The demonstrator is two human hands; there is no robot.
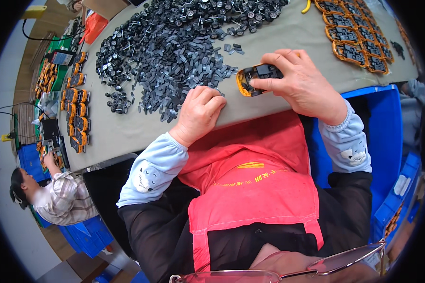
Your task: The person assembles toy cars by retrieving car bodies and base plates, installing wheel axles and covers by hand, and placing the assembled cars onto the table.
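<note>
My right hand (300, 82) grips an orange toy car body (244, 85) over the near part of the table, thumb and fingers on its sides. The car's open black underside faces up. To its left, my left hand (198, 113) is closed with curled fingers at the near right edge of a heap of small dark plastic pieces (174, 66). Whatever those fingers may hold is hidden. A few loose dark pieces (233, 48) lie just beyond the car.
Black wheels on metal axles (198, 14) are piled at the back. Rows of orange car bodies stand at the far right (349, 37) and left edge (78, 111). A blue bin (387, 122) is right of my lap. Another person (66, 198) sits at left.
</note>
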